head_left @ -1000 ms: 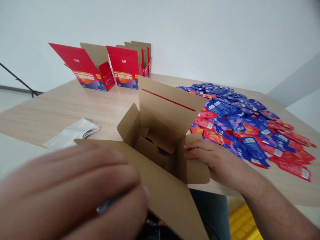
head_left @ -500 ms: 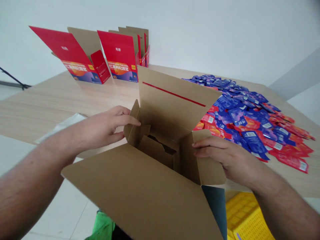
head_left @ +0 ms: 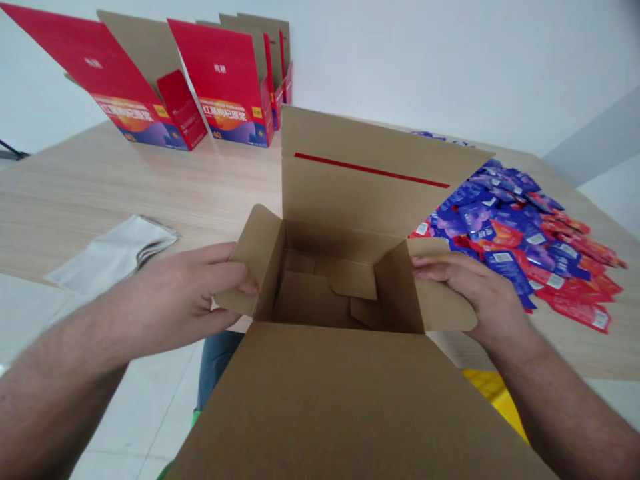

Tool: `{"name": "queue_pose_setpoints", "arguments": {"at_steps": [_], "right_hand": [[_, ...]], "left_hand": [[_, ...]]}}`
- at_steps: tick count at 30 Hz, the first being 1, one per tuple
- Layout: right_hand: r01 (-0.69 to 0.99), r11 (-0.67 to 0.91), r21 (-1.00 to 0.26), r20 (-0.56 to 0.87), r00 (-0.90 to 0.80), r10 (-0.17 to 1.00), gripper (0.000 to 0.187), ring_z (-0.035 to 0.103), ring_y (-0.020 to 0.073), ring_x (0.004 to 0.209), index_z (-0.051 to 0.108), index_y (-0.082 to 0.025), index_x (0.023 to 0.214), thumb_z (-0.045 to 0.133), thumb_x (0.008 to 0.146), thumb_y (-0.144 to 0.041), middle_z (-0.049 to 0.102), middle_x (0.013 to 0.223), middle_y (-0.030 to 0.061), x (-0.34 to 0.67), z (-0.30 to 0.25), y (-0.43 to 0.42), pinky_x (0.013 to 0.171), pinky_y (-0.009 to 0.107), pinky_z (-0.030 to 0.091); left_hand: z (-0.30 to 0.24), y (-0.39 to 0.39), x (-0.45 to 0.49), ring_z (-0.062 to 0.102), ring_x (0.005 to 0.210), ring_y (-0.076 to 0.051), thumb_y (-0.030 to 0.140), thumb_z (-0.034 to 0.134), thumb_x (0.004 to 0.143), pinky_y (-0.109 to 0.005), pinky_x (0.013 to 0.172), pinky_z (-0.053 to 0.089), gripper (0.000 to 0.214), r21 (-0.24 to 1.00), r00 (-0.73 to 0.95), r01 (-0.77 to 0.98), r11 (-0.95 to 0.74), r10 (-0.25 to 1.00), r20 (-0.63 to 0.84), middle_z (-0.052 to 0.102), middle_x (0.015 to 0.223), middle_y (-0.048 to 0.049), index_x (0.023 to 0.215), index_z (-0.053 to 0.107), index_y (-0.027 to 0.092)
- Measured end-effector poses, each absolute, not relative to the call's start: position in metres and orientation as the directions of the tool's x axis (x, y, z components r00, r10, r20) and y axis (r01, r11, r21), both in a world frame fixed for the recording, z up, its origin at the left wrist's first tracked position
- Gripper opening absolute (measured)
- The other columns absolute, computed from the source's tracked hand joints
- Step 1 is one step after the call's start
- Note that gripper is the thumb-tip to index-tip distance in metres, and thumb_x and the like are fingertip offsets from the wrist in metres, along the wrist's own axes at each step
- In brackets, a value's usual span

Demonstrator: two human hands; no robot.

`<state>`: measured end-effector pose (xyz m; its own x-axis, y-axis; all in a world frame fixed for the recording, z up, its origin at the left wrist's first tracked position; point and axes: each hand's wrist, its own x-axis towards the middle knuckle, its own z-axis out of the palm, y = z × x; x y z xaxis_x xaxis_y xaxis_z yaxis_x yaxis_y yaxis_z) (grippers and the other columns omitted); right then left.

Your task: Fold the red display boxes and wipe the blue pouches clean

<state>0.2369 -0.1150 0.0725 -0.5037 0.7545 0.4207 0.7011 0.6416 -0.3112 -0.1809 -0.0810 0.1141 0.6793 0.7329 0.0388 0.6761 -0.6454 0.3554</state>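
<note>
In front of me a brown cardboard box (head_left: 350,400) stands with its top flaps spread, its inside facing up at me. Overlapping bottom flaps show within it, and a red strip runs across the far flap. My left hand (head_left: 200,293) is closed on the left side flap, thumb below and fingers above. On the other side, my right hand (head_left: 465,287) pinches the right side flap, its fingers bent over the inner face. Right of the box lies a heap of blue and red sachets (head_left: 520,233), partly hidden by the far flap.
Several red printed boxes (head_left: 225,87) stand with raised flaps at the table's back left. A grey-white folded cloth or bag (head_left: 115,253) lies near the left table edge (head_left: 30,280). Something yellow (head_left: 495,400) shows below the right forearm.
The box has opened wider and squarer, and its bottom flaps have come closer together. My left hand has moved left and down, now gripping the side flap. The view has shifted a little.
</note>
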Motion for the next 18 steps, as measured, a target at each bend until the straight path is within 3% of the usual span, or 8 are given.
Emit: {"name": "queue_pose_setpoints", "arguments": {"at_steps": [5,8,12,15,17,18], "right_hand": [[0.696,0.656,-0.292,0.401,-0.533,0.745,0.031,0.063,0.0243,0.114,0.063,-0.024,0.117,0.064,0.086,-0.021,0.065,0.125,0.0097,0.237,0.076,-0.113,0.096,0.038,0.051],[0.704,0.666,-0.245,0.342,-0.580,0.739,0.037,0.062,0.0266,0.117,0.063,-0.025,0.119,0.061,0.083,-0.017,0.066,0.126,0.0097,0.236,0.086,-0.110,0.096,0.043,0.052],[0.722,0.687,-0.075,0.166,-0.671,0.723,0.042,0.060,0.0271,0.122,0.066,-0.025,0.124,0.043,0.092,-0.010,0.066,0.132,0.0075,0.238,0.117,-0.101,0.098,0.050,0.051],[0.664,0.745,0.062,0.057,-0.748,0.662,0.042,0.070,0.0289,0.100,0.073,-0.030,0.116,0.045,0.090,-0.011,0.073,0.118,0.0036,0.245,0.146,-0.089,0.080,0.049,0.057],[0.664,0.744,0.077,-0.005,-0.746,0.666,0.044,0.072,0.0284,0.084,0.077,-0.037,0.106,0.056,0.077,-0.010,0.077,0.102,-0.0021,0.242,0.158,-0.080,0.067,0.045,0.057],[0.710,0.703,0.038,0.050,-0.704,0.708,0.046,0.072,0.0263,0.078,0.078,-0.040,0.096,0.060,0.069,-0.009,0.078,0.093,-0.0054,0.235,0.161,-0.077,0.062,0.041,0.056]], "left_hand": [[0.106,-0.093,-0.179,0.063,0.090,-0.017,0.026,0.062,0.080,-0.028,0.071,0.049,0.027,0.334,0.599,0.755,-0.565,0.801,0.002,0.063,0.106,-0.0011,0.105,0.071,0.032],[0.101,-0.103,-0.172,0.062,0.081,-0.016,0.023,0.058,0.081,-0.026,0.065,0.047,0.022,0.365,0.577,0.737,-0.569,0.810,0.098,0.062,0.096,-0.0012,0.096,0.073,0.031],[0.096,-0.112,-0.162,0.058,0.068,-0.016,0.023,0.056,0.080,-0.025,0.055,0.039,0.014,0.312,0.551,0.767,-0.560,0.825,0.125,0.057,0.078,-0.0012,0.081,0.069,0.025],[0.094,-0.114,-0.157,0.058,0.069,-0.016,0.020,0.054,0.078,-0.025,0.056,0.039,0.015,0.350,0.533,0.776,-0.526,0.842,0.082,0.059,0.076,-0.0011,0.081,0.068,0.023],[0.095,-0.116,-0.155,0.059,0.068,-0.015,0.020,0.053,0.076,-0.025,0.057,0.040,0.018,0.424,0.517,0.764,-0.487,0.855,0.051,0.061,0.078,-0.0007,0.085,0.069,0.023],[0.096,-0.117,-0.154,0.059,0.067,-0.015,0.021,0.053,0.076,-0.026,0.057,0.041,0.019,0.449,0.496,0.768,-0.457,0.867,0.035,0.061,0.079,-0.0008,0.086,0.069,0.023]]}}
